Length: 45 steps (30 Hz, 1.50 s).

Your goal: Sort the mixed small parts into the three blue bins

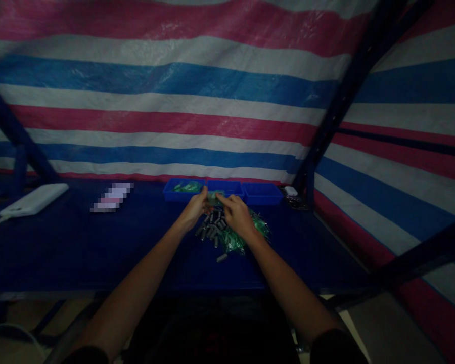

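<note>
A small pale-green plastic packet (pixel 214 196) is held up in front of the blue bins, between both hands. My left hand (pixel 194 209) is closed on its left side, with the thumb up. My right hand (pixel 238 215) has its fingertips on the packet's right side, the fingers bent. Below the hands lies a loose pile of short dark-grey cylinders (pixel 211 231), with one cylinder (pixel 222 258) apart at the front. Beside them, partly under my right forearm, is a heap of shiny green packets (pixel 233 241). Fine detail of the held packet is too dim to make out.
Three blue bins stand in a row at the back; the left bin (pixel 168 194) contains green packets. Left on the blue table (pixel 129 253) are a white power bank-like block (pixel 34 199) with a cable and a blurred flat item (pixel 112 197). A small white object (pixel 290 191) sits back right.
</note>
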Motion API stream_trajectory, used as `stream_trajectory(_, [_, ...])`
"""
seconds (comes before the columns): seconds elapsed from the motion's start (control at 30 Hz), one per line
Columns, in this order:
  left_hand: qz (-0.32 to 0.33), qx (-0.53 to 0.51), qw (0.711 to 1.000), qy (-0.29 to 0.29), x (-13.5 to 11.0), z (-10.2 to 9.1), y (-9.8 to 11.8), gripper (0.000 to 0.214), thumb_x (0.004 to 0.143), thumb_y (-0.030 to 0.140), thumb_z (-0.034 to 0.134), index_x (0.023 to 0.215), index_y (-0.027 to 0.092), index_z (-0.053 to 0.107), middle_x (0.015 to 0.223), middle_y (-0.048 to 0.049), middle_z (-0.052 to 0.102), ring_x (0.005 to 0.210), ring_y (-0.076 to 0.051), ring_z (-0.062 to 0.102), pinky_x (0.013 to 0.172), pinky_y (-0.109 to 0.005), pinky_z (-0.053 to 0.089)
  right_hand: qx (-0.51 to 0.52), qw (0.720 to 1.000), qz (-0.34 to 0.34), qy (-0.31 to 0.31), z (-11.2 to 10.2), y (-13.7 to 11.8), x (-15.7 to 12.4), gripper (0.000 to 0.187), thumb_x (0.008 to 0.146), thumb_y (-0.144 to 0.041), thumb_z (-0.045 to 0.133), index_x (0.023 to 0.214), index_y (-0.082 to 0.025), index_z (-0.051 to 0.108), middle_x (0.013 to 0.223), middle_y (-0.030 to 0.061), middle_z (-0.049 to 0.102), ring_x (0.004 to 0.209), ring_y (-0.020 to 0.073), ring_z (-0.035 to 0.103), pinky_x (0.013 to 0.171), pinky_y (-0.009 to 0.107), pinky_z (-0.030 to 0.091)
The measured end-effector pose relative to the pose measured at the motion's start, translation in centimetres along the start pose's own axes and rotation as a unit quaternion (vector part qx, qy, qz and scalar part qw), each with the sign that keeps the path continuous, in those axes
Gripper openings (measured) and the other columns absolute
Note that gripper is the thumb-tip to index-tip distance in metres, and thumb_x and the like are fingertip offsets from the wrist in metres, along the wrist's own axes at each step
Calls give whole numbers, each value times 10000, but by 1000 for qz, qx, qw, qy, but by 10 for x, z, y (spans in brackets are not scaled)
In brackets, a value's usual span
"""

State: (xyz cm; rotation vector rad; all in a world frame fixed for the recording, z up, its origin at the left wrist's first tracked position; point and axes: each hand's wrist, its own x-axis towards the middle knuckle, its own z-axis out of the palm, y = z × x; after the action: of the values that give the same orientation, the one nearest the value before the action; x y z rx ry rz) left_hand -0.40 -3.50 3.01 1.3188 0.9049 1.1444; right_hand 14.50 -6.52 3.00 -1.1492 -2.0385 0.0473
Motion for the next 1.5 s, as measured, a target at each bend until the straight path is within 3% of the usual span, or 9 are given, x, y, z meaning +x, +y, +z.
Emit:
stream_trajectory(0.1, [-15, -14, 999, 50, 2, 0, 1, 285, 683, 403, 627, 693, 121, 584, 547, 17, 529, 450, -86, 466, 404, -180, 338, 34, 999, 1, -5, -18, 11, 3, 512, 736, -128, 493, 1245, -185, 486, 936, 59, 593, 897, 179, 508, 832, 304, 391])
stream_trajectory(0.23, [39, -82, 983, 157, 12, -9, 14, 212, 754, 330, 583, 710, 124, 559, 621, 7, 548, 522, -83, 518, 490, -191, 438, 8, 968, 244, 65, -43, 50, -1, 374, 814, -335, 428, 1099, -151, 586, 896, 78, 644, 814, 179, 577, 745, 285, 420])
stream_trajectory(0.37, [12, -102, 975, 198, 18, -24, 20, 377, 835, 491, 415, 823, 133, 534, 760, -54, 583, 631, -130, 587, 574, -248, 486, -102, 927, 352, -74, -43, 74, -10, 380, 761, -493, 468, 812, -183, 681, 846, 108, 672, 813, 233, 605, 673, 291, 402])
stream_trajectory(0.5, [73, 205, 966, 137, 1, -9, 5, 410, 799, 515, 464, 946, 146, 570, 771, -60, 568, 674, -169, 575, 615, -281, 474, -104, 922, 347, -135, -29, 68, -11, 362, 685, -536, 541, 763, -206, 668, 830, 94, 672, 798, 239, 605, 610, 280, 381])
stream_trajectory(0.73, [301, 536, 760, -213, -39, 51, 1, 411, 817, 480, 460, 1151, 254, 540, 1181, -59, 511, 1077, -222, 468, 916, -370, 369, 42, 939, 338, 46, -29, 67, -6, 164, 687, -339, 538, 651, -182, 569, 649, 14, 610, 616, 139, 541, 565, 232, 360])
stream_trajectory(0.83, [275, 602, 713, -232, -40, 45, 4, 427, 818, 542, 414, 1129, 286, 557, 1173, -49, 540, 1090, -253, 456, 891, -418, 350, 163, 925, 319, 126, -36, 71, -5, 231, 652, -402, 551, 615, -174, 536, 581, -12, 557, 550, 119, 491, 539, 227, 358])
stream_trajectory(1.13, [201, 628, 743, -116, -27, 8, 1, 341, 854, 449, 400, 1065, 252, 581, 1056, -52, 564, 1005, -221, 491, 825, -370, 375, 296, 882, 350, 108, -38, 65, -3, 265, 624, -409, 589, 727, -165, 585, 605, -12, 582, 504, 110, 501, 494, 222, 364])
stream_trajectory(1.33, [255, 619, 735, -103, -34, 49, 2, 331, 865, 430, 381, 1020, 212, 576, 1011, -58, 585, 964, -215, 495, 836, -378, 364, 18, 925, 343, 163, -51, 79, -9, 236, 732, -364, 488, 749, -177, 630, 739, 59, 654, 696, 175, 583, 639, 273, 409])
stream_trajectory(1.5, [226, 638, 727, -113, -31, 93, -4, 494, 727, 585, 505, 963, 156, 573, 1010, -138, 598, 1001, -316, 475, 835, -515, 329, 16, 922, 358, 149, -56, 87, -13, 230, 702, -364, 523, 711, -164, 636, 739, 60, 667, 698, 180, 597, 641, 265, 419])
